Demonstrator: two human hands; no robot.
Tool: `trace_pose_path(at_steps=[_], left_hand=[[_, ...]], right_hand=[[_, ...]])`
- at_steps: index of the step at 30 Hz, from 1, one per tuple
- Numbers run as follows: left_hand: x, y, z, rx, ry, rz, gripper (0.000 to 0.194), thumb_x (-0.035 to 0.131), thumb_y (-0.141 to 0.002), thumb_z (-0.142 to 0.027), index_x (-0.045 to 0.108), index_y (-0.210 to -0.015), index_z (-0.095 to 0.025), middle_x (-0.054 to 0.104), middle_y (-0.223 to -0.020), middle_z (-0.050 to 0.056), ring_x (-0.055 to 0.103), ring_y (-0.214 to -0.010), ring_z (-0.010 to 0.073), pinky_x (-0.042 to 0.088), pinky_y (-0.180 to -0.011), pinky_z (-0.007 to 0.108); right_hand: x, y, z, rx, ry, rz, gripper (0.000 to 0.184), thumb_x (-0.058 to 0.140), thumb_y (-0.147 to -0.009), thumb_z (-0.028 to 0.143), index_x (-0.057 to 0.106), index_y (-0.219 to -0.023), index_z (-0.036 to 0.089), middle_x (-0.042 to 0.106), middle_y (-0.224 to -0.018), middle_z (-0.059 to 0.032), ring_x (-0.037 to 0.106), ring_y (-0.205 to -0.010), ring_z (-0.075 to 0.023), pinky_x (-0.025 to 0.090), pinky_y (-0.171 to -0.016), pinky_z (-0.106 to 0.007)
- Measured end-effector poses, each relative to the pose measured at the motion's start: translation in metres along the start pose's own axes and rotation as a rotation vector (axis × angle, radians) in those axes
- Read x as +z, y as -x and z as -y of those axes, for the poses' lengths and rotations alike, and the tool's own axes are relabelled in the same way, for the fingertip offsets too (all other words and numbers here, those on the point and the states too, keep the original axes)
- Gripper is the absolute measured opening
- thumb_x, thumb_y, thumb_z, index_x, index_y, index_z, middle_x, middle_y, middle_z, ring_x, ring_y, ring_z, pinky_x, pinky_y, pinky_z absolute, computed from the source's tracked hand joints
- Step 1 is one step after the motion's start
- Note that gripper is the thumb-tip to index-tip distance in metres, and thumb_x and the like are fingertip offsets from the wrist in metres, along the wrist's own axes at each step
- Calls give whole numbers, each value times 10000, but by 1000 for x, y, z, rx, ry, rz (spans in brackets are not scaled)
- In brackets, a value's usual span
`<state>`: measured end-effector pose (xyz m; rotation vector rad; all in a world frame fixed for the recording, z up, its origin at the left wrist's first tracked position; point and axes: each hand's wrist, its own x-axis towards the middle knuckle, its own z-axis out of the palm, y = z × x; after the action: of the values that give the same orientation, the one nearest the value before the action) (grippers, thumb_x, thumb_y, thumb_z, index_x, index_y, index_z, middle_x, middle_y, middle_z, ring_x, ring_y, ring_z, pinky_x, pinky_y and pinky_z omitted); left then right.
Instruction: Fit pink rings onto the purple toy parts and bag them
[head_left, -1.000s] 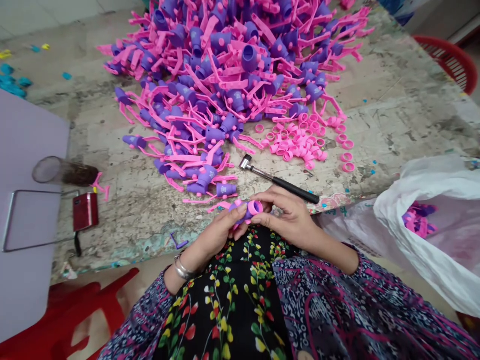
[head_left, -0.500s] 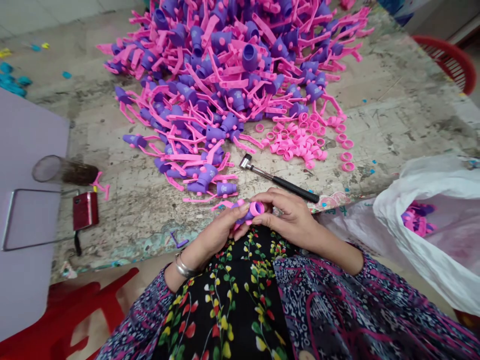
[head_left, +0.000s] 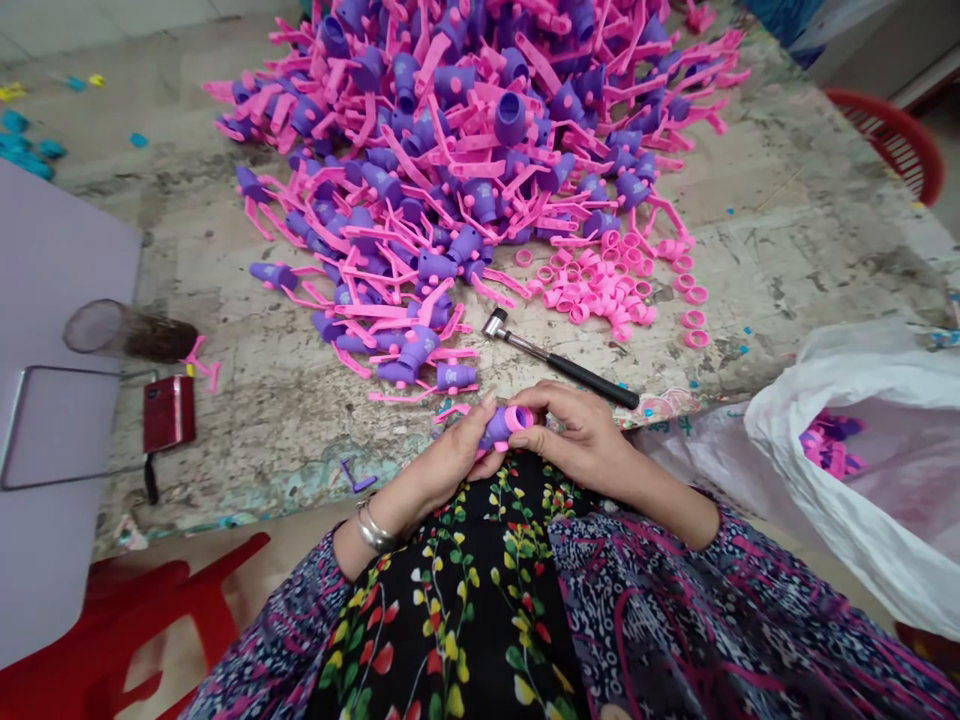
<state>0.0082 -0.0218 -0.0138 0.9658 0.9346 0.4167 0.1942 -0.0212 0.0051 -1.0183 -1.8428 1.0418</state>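
Note:
My left hand (head_left: 454, 450) is closed round a purple plastic cup-shaped part (head_left: 495, 428) with pink arms, held just over my lap at the table's front edge. A pink ring (head_left: 519, 419) sits at the part's open end, facing right. Thumb and forefinger of my right hand (head_left: 574, 425) pinch that ring from both sides. Beyond my hands lies a small hammer (head_left: 559, 360) with a black handle. More loose pink rings (head_left: 596, 280) lie past it, beside a big heap of purple and pink parts (head_left: 450, 180).
A white bag (head_left: 840, 370) with similar parts inside stands at the right. On the left are a glass jar (head_left: 135, 330), lying on its side, a small red device (head_left: 169, 413) and a purple bent piece (head_left: 358, 480). Red stools (head_left: 217, 580) stand below the table edge.
The cup-shaped part has turned slightly in my hands, showing more of its purple side. My right fingers stay on the ring. The camera view has shifted a little.

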Motion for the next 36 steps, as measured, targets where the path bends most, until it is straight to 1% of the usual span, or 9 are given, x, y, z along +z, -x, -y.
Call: trace_pose_path(at_steps=[9, 13, 17, 20, 22, 27, 30, 32, 36], left_hand=[[1, -1, 0, 2, 40, 36, 598, 204, -984, -618, 421, -620, -197, 278, -408, -77, 185, -393, 79, 150, -455, 263], [1, 1, -2, 29, -25, -2, 593, 215, -976, -629, 400, -611, -200, 304, -440, -68, 223, -421, 83, 191, -478, 257], [2, 2, -5, 13, -150, -77, 588, 256, -961, -642, 415, -605, -202, 341, -455, -58, 283, -438, 91, 240, -493, 254], [2, 0, -5, 5, -253, -146, 605, 247, -957, -652, 420, -590, -203, 391, -479, -39, 353, -467, 106, 294, -506, 255], [3, -2, -5, 46, -335, -202, 616, 240, -957, -659, 442, -597, -201, 442, -518, -23, 393, -503, 121, 320, -511, 256], [3, -2, -9, 110, -623, -302, 621, 231, -961, -659, 530, -667, -201, 531, -581, 6, 507, -587, 172, 378, -544, 282], [5, -2, -10, 162, -681, -338, 594, 248, -968, -637, 615, -822, -194, 657, -759, 49, 635, -828, 234, 477, -698, 329], [7, -2, -11, 175, -690, -356, 584, 248, -977, -613, 641, -900, -188, 702, -903, 79, 649, -974, 264, 499, -794, 364], [12, -2, -12, 109, -724, -356, 600, 216, -993, -569, 662, -957, -170, 724, -980, 109, 672, -952, 284, 510, -804, 407]], right_hand=[[4, 2, -5, -14, 16, -5, 192, 616, -944, 386, 650, -982, 201, 699, -850, -36, 629, -753, -161, 473, -679, -290], [4, 6, -5, 52, -131, -18, 238, 666, -903, 429, 658, -1021, 222, 696, -902, -35, 627, -790, -166, 482, -705, -297], [6, 0, -5, 285, -449, -129, 408, 554, -912, 610, 702, -1016, 244, 675, -944, -44, 617, -872, -181, 494, -783, -325], [15, -13, -1, 521, -741, -281, 479, 481, -924, 658, 718, -938, 242, 674, -932, -39, 615, -871, -168, 498, -808, -322], [22, -23, 4, 598, -876, -312, 511, 467, -922, 672, 722, -901, 229, 688, -929, -42, 625, -894, -168, 498, -856, -329], [35, -36, 10, 674, -1065, -269, 564, 444, -918, 694, 731, -893, 208, 729, -889, -56, 667, -905, -183, 510, -892, -350], [37, -35, 8, 715, -1123, -195, 589, 436, -920, 692, 744, -904, 190, 736, -842, -64, 679, -861, -185, 526, -834, -331], [38, -34, 5, 698, -1116, -192, 596, 448, -917, 689, 751, -877, 178, 733, -824, -66, 677, -834, -177, 523, -818, -312], [42, -30, 0, 624, -1099, -254, 531, 507, -914, 644, 749, -825, 180, 728, -844, -50, 660, -803, -155, 516, -804, -286]])
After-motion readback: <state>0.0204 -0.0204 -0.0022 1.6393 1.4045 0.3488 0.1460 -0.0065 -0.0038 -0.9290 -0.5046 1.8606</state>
